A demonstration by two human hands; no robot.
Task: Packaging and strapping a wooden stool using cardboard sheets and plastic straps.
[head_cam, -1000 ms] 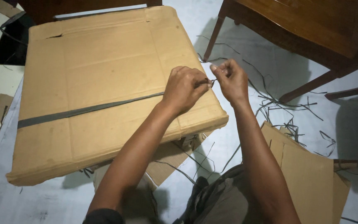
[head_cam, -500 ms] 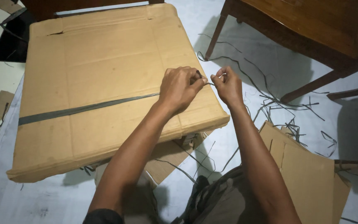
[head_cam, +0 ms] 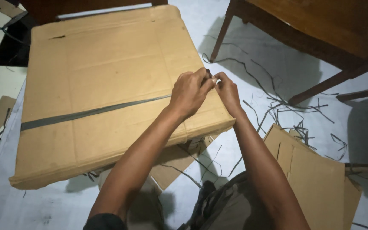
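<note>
At the box's right edge: our left hand [head_cam: 191, 91] and right hand [head_cam: 226, 91] met, fingers pinched shut on the grey strap [head_cam: 86, 113].
Box: flat cardboard box [head_cam: 107, 64] on the floor [head_cam: 256, 47].

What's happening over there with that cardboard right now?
A person is working at the right edge of a flat stack of cardboard on the floor. The left hand and right hand meet there, fingers pinched together on the end of the grey strap that runs across the stack. Cut strap pieces litter the floor beside a wooden chair.
</note>
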